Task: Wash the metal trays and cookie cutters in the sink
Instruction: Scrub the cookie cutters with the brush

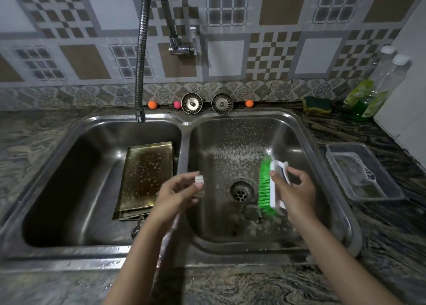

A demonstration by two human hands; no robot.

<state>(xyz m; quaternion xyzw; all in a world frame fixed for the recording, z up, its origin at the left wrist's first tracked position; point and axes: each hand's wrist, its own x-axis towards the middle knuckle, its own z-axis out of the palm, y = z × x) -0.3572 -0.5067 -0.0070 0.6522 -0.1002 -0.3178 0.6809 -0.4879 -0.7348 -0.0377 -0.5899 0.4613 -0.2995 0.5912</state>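
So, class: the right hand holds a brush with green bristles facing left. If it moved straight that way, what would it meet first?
Probably the left hand and the small white piece it pinches, across from the right hand and its brush; depth is unclear.

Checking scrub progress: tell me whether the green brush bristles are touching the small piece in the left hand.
Apart. The head view shows the green brush gripped in the right hand, with open basin and the drain between its bristles and the small piece the left hand pinches.

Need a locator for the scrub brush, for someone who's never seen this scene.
Start at the double steel sink and go to its right basin, above the drain. The right hand grips the scrub brush there: white back, bright green bristles facing left, the only vivid green thing inside the sink.
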